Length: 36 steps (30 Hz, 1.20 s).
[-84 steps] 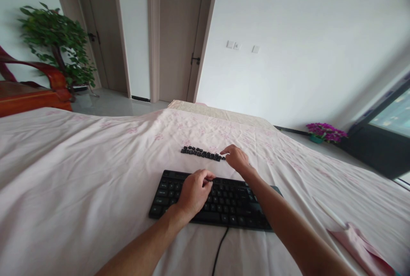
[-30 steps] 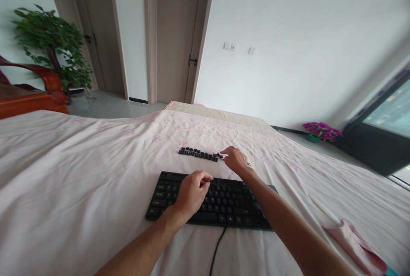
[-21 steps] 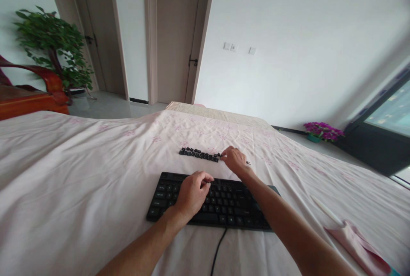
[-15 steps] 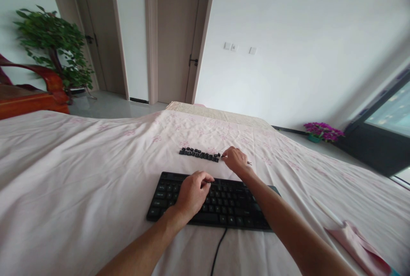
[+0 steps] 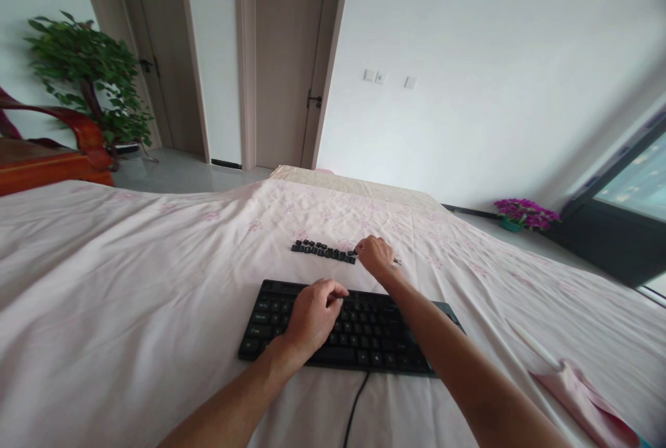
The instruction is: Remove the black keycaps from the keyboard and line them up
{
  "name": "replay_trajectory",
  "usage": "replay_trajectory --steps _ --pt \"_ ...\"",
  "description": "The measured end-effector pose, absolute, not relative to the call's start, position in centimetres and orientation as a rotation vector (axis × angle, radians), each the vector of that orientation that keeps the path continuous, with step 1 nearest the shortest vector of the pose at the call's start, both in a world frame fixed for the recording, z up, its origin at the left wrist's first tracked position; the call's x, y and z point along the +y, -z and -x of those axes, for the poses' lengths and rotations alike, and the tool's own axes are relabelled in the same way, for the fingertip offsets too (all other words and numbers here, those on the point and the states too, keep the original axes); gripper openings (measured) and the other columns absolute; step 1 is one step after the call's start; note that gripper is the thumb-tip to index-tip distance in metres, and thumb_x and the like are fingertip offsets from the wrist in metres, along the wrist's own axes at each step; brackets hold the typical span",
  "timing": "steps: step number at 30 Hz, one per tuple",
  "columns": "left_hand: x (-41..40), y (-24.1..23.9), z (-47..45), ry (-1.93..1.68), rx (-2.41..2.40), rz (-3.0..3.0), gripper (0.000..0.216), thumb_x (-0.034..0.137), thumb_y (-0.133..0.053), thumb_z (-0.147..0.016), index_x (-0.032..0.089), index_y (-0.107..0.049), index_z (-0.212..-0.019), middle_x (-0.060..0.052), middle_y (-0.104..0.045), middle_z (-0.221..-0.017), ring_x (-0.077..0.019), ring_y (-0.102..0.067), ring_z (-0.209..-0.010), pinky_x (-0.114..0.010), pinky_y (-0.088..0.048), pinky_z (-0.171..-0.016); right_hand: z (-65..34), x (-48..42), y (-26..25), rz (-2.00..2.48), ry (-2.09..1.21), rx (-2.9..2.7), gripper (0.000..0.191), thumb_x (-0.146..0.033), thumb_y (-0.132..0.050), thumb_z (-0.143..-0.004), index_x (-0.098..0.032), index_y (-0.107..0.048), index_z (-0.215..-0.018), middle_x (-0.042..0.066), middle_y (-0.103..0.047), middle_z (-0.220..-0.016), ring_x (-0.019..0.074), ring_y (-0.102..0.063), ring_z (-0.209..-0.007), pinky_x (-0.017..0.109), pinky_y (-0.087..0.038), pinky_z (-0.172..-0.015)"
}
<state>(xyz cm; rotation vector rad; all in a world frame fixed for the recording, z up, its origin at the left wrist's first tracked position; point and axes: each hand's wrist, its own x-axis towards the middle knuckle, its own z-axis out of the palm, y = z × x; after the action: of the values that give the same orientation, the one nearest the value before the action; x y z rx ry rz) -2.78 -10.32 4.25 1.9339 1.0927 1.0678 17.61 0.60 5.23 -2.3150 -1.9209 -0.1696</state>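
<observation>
A black keyboard (image 5: 359, 354) lies on the pale sheet, its cable running toward me. My left hand (image 5: 315, 313) rests over its upper middle, thumb and fingers curled together; what is between them, if anything, I cannot make out. Beyond the keyboard, loose black keycaps (image 5: 322, 252) form two uneven rows. At their right end my right hand (image 5: 376, 254) has its fingertips closed on a small black keycap (image 5: 356, 251), mostly hidden. A thin tool with a forked end (image 5: 398, 262) sticks out on the right side of that hand, the rest of it covered.
The sheet (image 5: 156, 309) is wrinkled and spreads widely around the keyboard. A pink cloth (image 5: 583, 399) and a pale rod (image 5: 533, 342) lie at right. Beyond are a wooden chair (image 5: 83, 139), a leafy plant (image 5: 86, 73), doors (image 5: 286, 59) and purple flowers (image 5: 525, 213).
My right hand has shifted slightly left, toward the keycap rows, and the forked tool moved along with it. My left hand and the keyboard stay put.
</observation>
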Motion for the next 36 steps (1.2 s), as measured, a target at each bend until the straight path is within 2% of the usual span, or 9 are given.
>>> replay_trajectory --steps 6,15,28,36 --pt "-10.5 -4.4 2.8 -1.065 1.094 -1.932 0.022 0.008 -0.053 -0.072 0.021 -0.067 -0.082 0.001 -0.069 -0.085 -0.0121 -0.062 -0.074 -0.024 -0.046 -0.076 -17.2 0.2 -5.0 2.278 0.240 -1.965 0.027 -0.024 -0.045 -0.085 -0.024 -0.073 -0.089 0.009 -0.066 -0.101 0.0247 -0.053 -0.101 0.030 -0.041 -0.074" --pt "-10.5 -4.2 2.8 -1.066 1.088 -1.938 0.023 0.007 -0.052 -0.071 0.021 -0.067 -0.083 0.001 -0.069 -0.085 -0.0122 -0.062 -0.074 -0.024 -0.046 -0.076 -17.0 -1.1 -5.6 2.201 0.293 -2.077 0.026 -0.022 -0.045 -0.087 -0.024 -0.071 -0.090 0.007 -0.064 -0.107 0.0220 -0.051 -0.104 0.029 -0.041 -0.077" --pt "-10.4 -4.3 2.8 -1.064 1.088 -1.948 0.023 0.008 -0.052 -0.071 0.021 -0.067 -0.083 0.001 -0.069 -0.086 -0.0121 -0.062 -0.074 -0.025 -0.047 -0.076 -16.9 -1.0 -6.0 2.247 0.201 -2.040 0.025 -0.024 -0.050 -0.084 -0.028 -0.070 -0.097 0.007 -0.067 -0.095 0.0215 -0.055 -0.101 0.029 -0.040 -0.077" --pt "-10.4 -4.4 2.8 -1.055 1.089 -1.950 0.023 0.008 -0.052 -0.071 0.021 -0.067 -0.083 0.001 -0.069 -0.086 -0.0128 -0.062 -0.074 -0.025 -0.047 -0.076 -16.9 -1.0 -5.9 2.261 0.150 -1.989 0.026 -0.026 -0.050 -0.082 -0.029 -0.071 -0.098 0.007 -0.066 -0.097 0.0211 -0.058 -0.097 0.029 -0.040 -0.077"
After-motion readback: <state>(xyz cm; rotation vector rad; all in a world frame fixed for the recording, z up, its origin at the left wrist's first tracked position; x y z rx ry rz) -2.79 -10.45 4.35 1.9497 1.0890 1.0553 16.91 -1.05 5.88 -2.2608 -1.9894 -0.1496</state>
